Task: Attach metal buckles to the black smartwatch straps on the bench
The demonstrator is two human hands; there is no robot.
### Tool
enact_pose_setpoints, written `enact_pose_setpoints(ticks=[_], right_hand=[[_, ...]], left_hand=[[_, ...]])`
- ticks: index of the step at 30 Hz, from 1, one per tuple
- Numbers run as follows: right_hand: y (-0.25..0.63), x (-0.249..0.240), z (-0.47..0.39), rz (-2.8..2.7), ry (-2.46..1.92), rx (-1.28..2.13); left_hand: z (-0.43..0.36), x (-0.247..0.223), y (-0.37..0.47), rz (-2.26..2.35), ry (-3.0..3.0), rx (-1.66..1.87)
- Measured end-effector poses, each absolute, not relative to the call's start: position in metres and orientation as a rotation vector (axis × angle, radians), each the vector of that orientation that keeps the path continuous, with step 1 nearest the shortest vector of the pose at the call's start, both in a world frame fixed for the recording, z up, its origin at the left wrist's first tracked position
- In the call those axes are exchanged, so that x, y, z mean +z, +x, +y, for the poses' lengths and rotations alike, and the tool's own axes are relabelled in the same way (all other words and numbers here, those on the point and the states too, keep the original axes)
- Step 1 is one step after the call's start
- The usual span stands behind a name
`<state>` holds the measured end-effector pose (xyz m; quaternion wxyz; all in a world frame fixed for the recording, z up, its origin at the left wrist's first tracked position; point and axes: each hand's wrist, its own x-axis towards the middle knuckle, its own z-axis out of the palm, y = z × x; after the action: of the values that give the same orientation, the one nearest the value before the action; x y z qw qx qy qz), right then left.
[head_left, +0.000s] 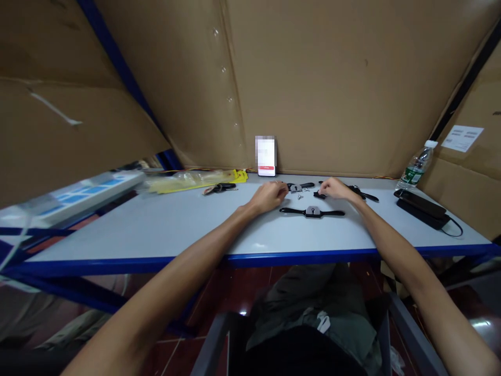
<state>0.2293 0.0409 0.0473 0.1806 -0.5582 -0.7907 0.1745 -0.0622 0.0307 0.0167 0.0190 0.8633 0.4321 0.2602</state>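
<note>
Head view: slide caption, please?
Left hand and right hand flank small silvery parts behind a black two-handled tool on a pale table.

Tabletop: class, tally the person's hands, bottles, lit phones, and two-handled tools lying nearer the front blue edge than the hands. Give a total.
Left hand and right hand: 2
Bottle: 1
Lit phone: 1
Two-handled tool: 1
Total: 5

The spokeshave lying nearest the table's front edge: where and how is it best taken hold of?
Probably by its right handle, pinched from above on the near side. The spokeshave lies crosswise on the table, and its slim black handles stick out either side of the metal plate, so a handle offers a narrow grip away from the plate.
</note>
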Motion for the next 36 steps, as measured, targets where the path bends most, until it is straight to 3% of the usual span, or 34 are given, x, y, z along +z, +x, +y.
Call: enact_pose_setpoints(ticks=[5, 12, 21, 36], right_hand=[[0.225, 0.067, 0.016, -2.313, -1.257, 0.969], [0.207, 0.072, -0.001, -2.364, -1.266, 1.07], [0.209, 0.067, 0.007, -2.106, -1.326, 0.858], [0.212, 0.055, 0.02, -2.124, -1.35, 0.655]], left_hand=[[0.031, 0.015, -0.063, 1.384, 2.704, 0.726], [0.036, 0.009, -0.056, 1.254, 2.717, 0.607], [0.042, 0.017, -0.043, 1.244, 2.882, 0.423], [0.045, 0.015, -0.042, 1.24, 2.795, 0.444]])
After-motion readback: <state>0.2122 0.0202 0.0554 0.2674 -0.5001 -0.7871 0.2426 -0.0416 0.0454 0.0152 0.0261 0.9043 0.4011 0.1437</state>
